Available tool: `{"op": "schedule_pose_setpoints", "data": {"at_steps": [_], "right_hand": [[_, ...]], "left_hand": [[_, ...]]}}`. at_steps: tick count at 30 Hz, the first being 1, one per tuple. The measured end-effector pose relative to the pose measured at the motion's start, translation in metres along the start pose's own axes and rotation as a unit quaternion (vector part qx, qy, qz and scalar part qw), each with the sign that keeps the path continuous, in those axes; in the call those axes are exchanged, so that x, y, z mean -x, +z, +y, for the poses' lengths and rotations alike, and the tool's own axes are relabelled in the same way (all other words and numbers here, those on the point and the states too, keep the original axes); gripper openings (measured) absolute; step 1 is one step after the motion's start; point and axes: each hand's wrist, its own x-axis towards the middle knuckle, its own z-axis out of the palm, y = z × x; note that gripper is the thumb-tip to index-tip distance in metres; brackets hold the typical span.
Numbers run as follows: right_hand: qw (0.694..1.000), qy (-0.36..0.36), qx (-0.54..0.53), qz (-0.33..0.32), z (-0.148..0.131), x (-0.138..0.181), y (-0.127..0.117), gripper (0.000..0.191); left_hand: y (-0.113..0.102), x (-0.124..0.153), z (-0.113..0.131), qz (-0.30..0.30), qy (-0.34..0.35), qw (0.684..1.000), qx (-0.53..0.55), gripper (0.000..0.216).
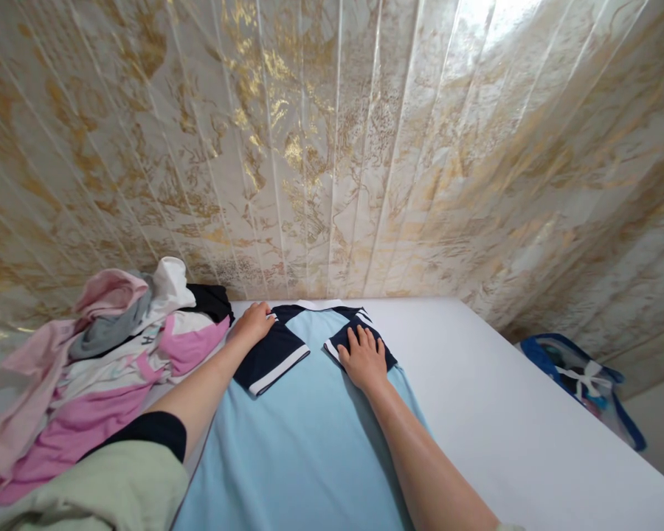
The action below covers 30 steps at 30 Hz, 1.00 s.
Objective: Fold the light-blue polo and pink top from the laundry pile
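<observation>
A light blue T-shirt [304, 442] with navy shoulders and white stripes lies spread on the white table. Both navy sleeves are folded inward over its body: the left sleeve [271, 361] and the right sleeve [384, 350], each with a white band at the cuff. My left hand [254, 323] rests at the left shoulder edge, its fingertips on the navy cloth, not visibly gripping it. Flat on the right sleeve lies my right hand [365, 359], with its fingers spread.
A heap of clothes [111, 369] in pink, white, grey and black lies left of the shirt, close to my left forearm. Gold-patterned curtains [310, 147] hang behind the white table [476, 398]. Beyond its right edge sits a clear bag [581, 383] with blue trim.
</observation>
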Motion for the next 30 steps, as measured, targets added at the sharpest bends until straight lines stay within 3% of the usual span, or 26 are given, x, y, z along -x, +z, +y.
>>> {"op": "schedule_pose_setpoints", "data": {"at_steps": [8,13,16,20,24,30], "right_hand": [[1.000,0.001,-0.003,0.004,-0.001,0.001,-0.001,0.062],[1.000,-0.002,-0.004,0.005,-0.001,0.000,0.001,0.062],[1.000,-0.002,-0.002,0.006,-0.001,0.000,0.001,0.062],[1.000,0.000,-0.005,0.002,-0.001,-0.001,0.001,0.062],[1.000,0.001,0.005,0.000,0.001,0.000,0.002,0.062],[0.999,-0.019,0.028,0.003,0.004,0.008,-0.006,0.063]], "left_hand": [[0.000,-0.002,0.000,0.022,-0.059,0.998,-0.004,0.021],[-0.009,0.009,0.013,0.055,-0.063,0.996,-0.010,0.029],[-0.009,0.026,0.021,0.074,0.014,0.997,-0.014,0.034],[0.005,0.046,0.017,0.022,0.133,0.991,-0.025,0.040],[0.016,0.052,0.009,-0.006,0.101,0.993,-0.059,0.049],[0.013,0.053,0.012,-0.005,0.095,0.993,-0.067,0.052]]}}
